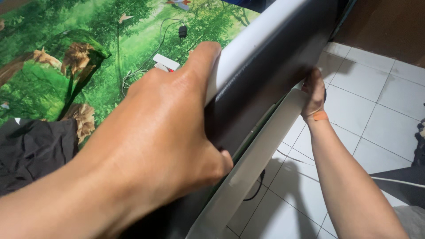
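Dark flat panel (270,75) with white edge, tilted from 7 to 1 o'clock across centre; left hand (168,132) closed over its near upper edge, right hand (313,95) gripping its far side at 3 o'clock, above a white frame (252,168), forest-print sheet (88,57) at 10 o'clock, white tiled floor (376,102) at 4 o'clock.
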